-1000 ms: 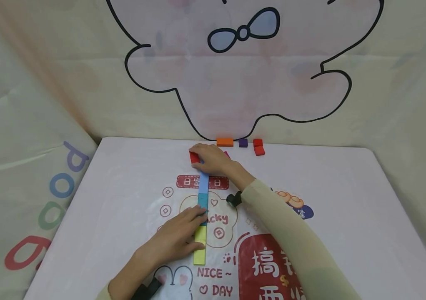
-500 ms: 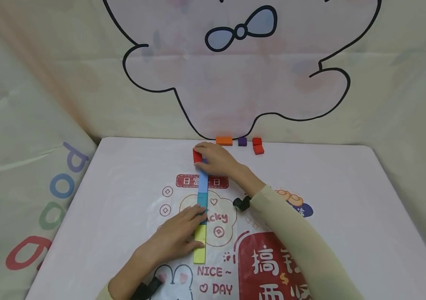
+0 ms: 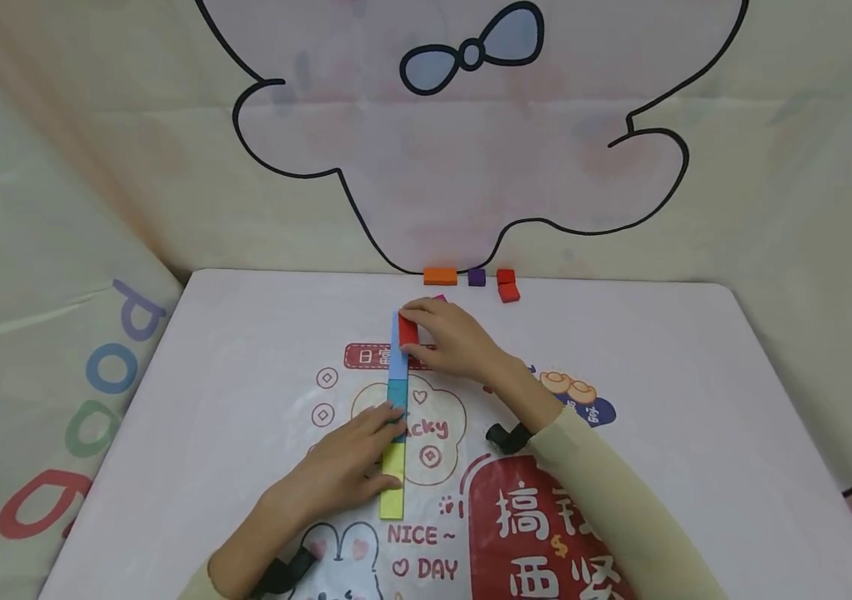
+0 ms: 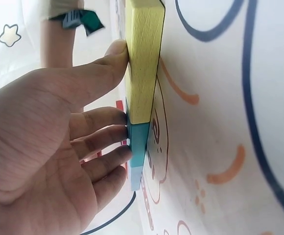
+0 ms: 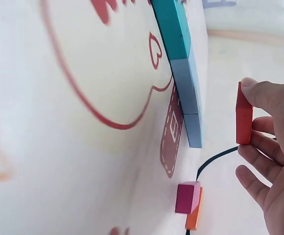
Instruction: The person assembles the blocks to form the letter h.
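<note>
A straight row of blocks runs away from me on the white table: yellow [image 4: 146, 63] at the near end, then teal [image 4: 139, 144], then light blue [image 5: 186, 88] at the far end. My left hand [image 3: 339, 458] rests along the near part, its thumb and extended fingers touching the yellow and teal blocks. Between thumb and fingers, my right hand [image 3: 463, 337] pinches a red block [image 3: 408, 332], which overlaps the row's far end in the head view. The right wrist view shows that red block [image 5: 244, 120] raised above the light blue ones.
Beyond the row stands a magenta block [image 5: 185, 198]. Along the table's back edge sit an orange block [image 3: 440, 276], a purple block [image 3: 477, 277] and two red blocks [image 3: 508, 292]. A printed cloth wall [image 3: 561, 167] rises behind them.
The right hand has carried the red block rightward and slightly nearer, from the left of the row's far end to its right side. The left hand keeps its place on the row.
</note>
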Available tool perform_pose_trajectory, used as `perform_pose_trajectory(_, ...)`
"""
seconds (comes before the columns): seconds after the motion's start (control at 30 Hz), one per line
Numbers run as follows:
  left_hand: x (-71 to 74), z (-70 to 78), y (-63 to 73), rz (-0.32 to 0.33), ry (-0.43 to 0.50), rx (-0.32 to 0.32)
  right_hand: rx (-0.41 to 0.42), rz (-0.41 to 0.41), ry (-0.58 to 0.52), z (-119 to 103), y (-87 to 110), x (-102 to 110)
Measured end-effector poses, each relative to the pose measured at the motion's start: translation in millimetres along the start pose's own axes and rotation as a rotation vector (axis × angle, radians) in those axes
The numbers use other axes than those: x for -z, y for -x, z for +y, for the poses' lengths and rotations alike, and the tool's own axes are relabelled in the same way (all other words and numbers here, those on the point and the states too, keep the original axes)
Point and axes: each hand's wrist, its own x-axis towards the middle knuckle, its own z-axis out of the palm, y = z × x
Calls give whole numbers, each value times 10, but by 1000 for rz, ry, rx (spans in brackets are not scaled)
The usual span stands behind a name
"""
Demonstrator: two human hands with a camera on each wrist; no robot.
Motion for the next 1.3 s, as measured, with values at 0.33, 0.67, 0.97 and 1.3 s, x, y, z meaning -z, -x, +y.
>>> perform_pose_trajectory(0.33, -4, 11, -20, 6, -5, 6, -74, 34, -17, 35, 629, -78)
perform_pose_trajectory(0.67, -26, -6, 8, 6, -1, 0, -100, 49, -2, 47, 1258, -214)
perform_pose_trajectory(0.97, -21, 1, 42, 14, 7, -11, -104, 72, 59, -10, 1588, -210)
perform_pose_trajectory(1.3, 6, -2, 26, 24, -8, -33, -93, 126, 87, -64, 1925, -212)
